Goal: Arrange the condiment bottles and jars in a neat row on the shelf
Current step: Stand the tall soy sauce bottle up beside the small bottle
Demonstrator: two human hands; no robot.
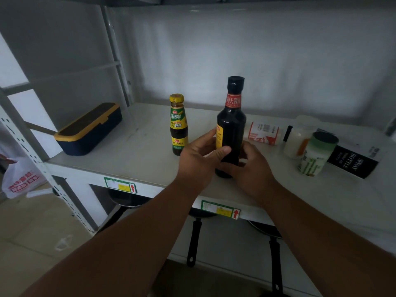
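While both hands steady it, the dark soy sauce bottle (231,127) stands upright near the shelf's (137,144) front edge.
Left hand (200,159) and right hand (251,166) curl round its lower body. Advice: slide it left, level with the yellow-capped sauce bottle (178,124), label outward. Readable: "SPRAY BOTTLE" on the black box (354,160), far right.

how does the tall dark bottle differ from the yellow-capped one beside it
The dark bottle is taller, with a black cap and red neck label; the yellow-capped bottle is shorter with green and yellow labels. Both hands grip the dark bottle; the yellow-capped one stands untouched. Both stand upright with dark contents.
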